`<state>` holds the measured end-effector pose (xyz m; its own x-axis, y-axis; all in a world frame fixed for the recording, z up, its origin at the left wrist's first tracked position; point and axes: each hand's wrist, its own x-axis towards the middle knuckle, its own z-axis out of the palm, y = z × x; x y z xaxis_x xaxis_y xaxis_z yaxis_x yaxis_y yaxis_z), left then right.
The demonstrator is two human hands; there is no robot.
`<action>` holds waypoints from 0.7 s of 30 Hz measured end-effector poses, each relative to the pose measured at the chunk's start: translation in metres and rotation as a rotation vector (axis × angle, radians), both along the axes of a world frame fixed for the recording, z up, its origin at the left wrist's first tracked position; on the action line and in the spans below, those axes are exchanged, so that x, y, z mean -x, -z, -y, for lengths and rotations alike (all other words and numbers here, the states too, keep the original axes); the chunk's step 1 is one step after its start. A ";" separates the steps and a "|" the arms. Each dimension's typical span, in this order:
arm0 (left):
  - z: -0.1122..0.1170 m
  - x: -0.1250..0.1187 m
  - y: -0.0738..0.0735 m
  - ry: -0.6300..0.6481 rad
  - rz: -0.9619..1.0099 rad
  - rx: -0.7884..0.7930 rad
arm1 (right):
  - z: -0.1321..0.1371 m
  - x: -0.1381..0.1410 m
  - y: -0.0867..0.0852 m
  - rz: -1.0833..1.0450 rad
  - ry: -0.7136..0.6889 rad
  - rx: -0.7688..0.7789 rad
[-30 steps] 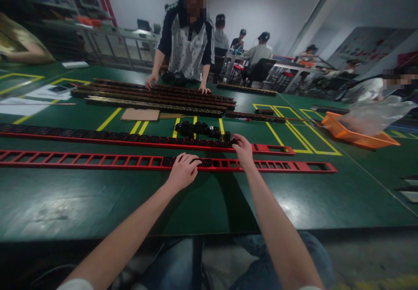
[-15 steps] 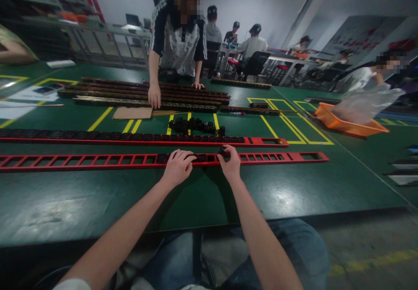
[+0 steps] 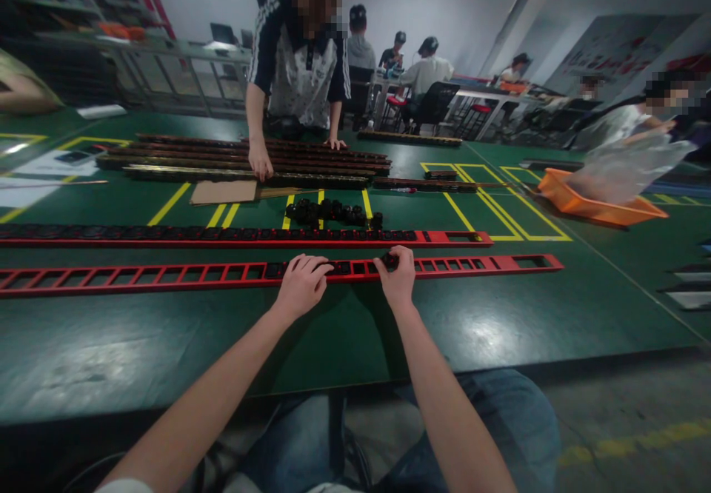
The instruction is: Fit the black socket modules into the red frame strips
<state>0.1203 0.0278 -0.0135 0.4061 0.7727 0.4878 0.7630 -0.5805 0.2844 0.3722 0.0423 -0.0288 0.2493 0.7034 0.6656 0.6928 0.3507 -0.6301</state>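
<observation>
Long red slotted frame (image 3: 167, 274) lies across the green table before me, with a few black square pieces (image 3: 345, 267) in its middle slots and the others around them bare. My left hand (image 3: 304, 284) is closed over the frame, fingers bent and thumb at the near side; what lies under the fingers is hidden. Between thumb and fingertips, my right hand (image 3: 398, 277) pinches a small black part (image 3: 391, 260) just above the frame. Behind it runs a second red frame (image 3: 455, 239), its slots filled with black pieces. A pile of loose black parts (image 3: 333, 213) sits beyond.
Across the table a co-worker (image 3: 300, 56) touches a stack of long dark strips (image 3: 249, 160). A piece of cardboard (image 3: 223, 192) lies in front of the strips. To the right stands an orange bin (image 3: 605, 208) with a clear plastic bag (image 3: 627, 163). Yellow tape marks the tabletop.
My right hand has shifted slightly right with the small black part, which shows more now. The left hand stays on the frame. The co-worker's arm has moved a little left.
</observation>
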 end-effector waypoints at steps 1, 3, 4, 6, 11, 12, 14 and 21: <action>0.000 0.000 0.000 0.000 -0.004 0.002 | 0.000 0.000 0.001 -0.020 0.007 0.016; 0.000 0.000 -0.001 -0.001 -0.013 0.008 | 0.001 0.000 0.002 -0.057 0.012 0.057; 0.001 0.000 -0.002 -0.001 -0.019 0.011 | 0.001 0.000 0.003 -0.070 0.007 0.074; 0.002 0.000 -0.002 -0.002 -0.033 0.016 | 0.003 0.000 0.002 -0.073 -0.023 0.092; 0.008 -0.007 -0.002 0.051 -0.136 0.003 | 0.004 0.001 -0.001 -0.025 -0.058 0.082; 0.010 -0.009 -0.002 0.083 -0.168 -0.003 | 0.004 0.001 -0.002 -0.011 -0.061 0.080; 0.012 -0.014 -0.001 0.144 -0.222 -0.015 | 0.005 0.001 -0.004 0.017 -0.070 0.069; 0.010 -0.026 -0.008 0.163 -0.268 -0.001 | 0.007 0.002 -0.007 0.018 -0.048 0.025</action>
